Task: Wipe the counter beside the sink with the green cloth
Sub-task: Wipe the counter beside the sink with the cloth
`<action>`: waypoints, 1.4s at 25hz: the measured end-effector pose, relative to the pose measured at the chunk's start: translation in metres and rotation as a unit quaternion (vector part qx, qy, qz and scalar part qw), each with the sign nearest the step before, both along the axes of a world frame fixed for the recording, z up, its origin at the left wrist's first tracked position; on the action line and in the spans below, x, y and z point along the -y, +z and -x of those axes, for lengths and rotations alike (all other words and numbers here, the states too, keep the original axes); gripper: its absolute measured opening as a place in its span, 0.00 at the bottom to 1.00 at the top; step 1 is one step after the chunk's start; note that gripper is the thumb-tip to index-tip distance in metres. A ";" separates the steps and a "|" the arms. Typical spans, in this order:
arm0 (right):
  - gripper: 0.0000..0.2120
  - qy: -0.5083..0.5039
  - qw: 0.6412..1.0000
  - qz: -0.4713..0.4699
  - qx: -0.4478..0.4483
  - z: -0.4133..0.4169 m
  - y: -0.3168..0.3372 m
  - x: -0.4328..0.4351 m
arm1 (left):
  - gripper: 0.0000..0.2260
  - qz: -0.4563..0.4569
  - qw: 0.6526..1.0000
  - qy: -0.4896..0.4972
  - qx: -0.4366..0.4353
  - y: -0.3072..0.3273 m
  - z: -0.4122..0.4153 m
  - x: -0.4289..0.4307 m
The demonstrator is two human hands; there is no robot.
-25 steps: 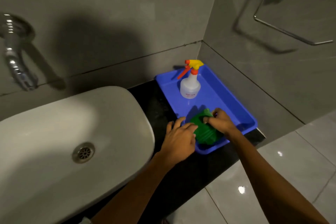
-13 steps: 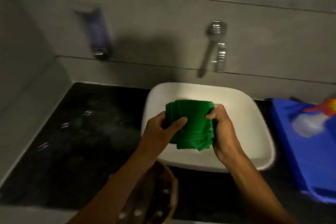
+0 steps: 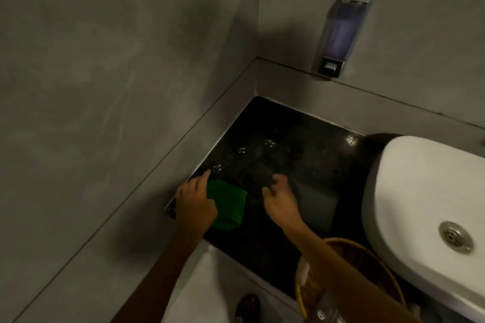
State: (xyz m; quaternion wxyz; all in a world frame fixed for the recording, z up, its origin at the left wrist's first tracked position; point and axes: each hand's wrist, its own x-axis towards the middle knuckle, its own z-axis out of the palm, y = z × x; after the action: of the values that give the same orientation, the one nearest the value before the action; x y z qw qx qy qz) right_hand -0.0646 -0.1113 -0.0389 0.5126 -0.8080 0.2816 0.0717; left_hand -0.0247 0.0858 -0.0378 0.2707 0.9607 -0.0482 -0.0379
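The folded green cloth (image 3: 228, 203) lies flat on the black counter (image 3: 301, 155) near its front left corner, by the side wall. My left hand (image 3: 195, 203) presses on the cloth's left part, fingers spread over it. A short way to the right, my right hand (image 3: 280, 198) hovers over the bare counter with its fingers loosely curled and nothing in it. Water droplets glint on the counter behind the cloth.
The white sink (image 3: 425, 207) stands at the right. A woven basket (image 3: 349, 278) sits below the counter's front edge, under my right forearm. A soap dispenser (image 3: 341, 34) hangs on the back wall. Grey walls close the counter at left and back.
The cloth went from the blue tray, over the sink in both hands, down onto the left counter. My right hand has let go of it; my view swung left.
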 end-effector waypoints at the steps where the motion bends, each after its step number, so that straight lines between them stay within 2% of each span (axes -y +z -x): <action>1: 0.20 -0.045 0.996 0.077 0.016 -0.004 -0.005 0.018 | 0.29 -0.015 0.999 -0.033 0.024 -0.007 0.001 0.003; 3: 0.21 -0.101 0.965 0.241 0.023 -0.006 -0.018 0.062 | 0.29 -0.048 0.994 -0.088 0.042 -0.026 0.009 0.019; 4: 0.23 -0.096 0.947 0.307 0.002 -0.005 -0.027 0.085 | 0.32 -0.079 0.992 -0.097 0.026 -0.036 0.013 0.028; 6: 0.29 -0.068 0.922 0.374 -0.074 -0.003 -0.052 0.121 | 0.39 -0.143 0.986 -0.084 -0.020 -0.057 0.016 0.043; 9: 0.35 -0.105 0.923 0.349 -0.122 -0.006 -0.080 0.138 | 0.37 -0.139 0.988 -0.065 0.006 -0.080 0.010 0.044; 13: 0.33 -0.152 0.892 0.418 -0.082 -0.013 -0.102 0.130 | 0.33 -0.144 0.988 -0.040 0.051 -0.090 -0.039 0.052; 18: 0.30 -0.162 0.875 0.449 -0.083 -0.014 -0.107 0.134 | 0.32 -0.144 0.984 -0.082 0.066 -0.085 -0.132 0.117; 22: 0.28 -0.167 0.874 0.450 -0.077 -0.019 -0.102 0.136 | 0.32 -0.134 0.976 -0.160 0.064 -0.085 -0.177 0.214; 25: 0.26 -0.173 0.862 0.471 -0.067 -0.019 -0.104 0.137 | 0.31 -0.140 0.948 -0.273 0.088 -0.086 -0.156 0.249; 27: 0.24 -0.174 0.858 0.479 -0.060 -0.017 -0.105 0.136 | 0.29 -0.127 0.918 -0.360 0.109 -0.091 -0.114 0.228; 29: 0.24 -0.176 0.855 0.484 -0.061 -0.017 -0.105 0.136 | 0.29 -0.111 0.902 -0.403 0.109 -0.097 -0.071 0.176; 32: 0.25 -0.176 0.857 0.479 -0.069 -0.018 -0.106 0.136 | 0.29 -0.103 0.926 -0.347 0.101 -0.100 -0.057 0.095; 35: 0.26 -0.185 0.859 0.473 -0.069 -0.018 -0.107 0.137 | 0.28 -0.117 0.953 -0.263 0.095 -0.094 -0.104 0.084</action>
State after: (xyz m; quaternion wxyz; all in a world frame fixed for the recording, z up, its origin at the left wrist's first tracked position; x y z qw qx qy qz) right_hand -0.0463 -0.2480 -0.1457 0.0524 -0.8794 0.4601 -0.1106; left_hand 0.0797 0.0017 -0.1315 0.1306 0.9382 -0.3198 -0.0222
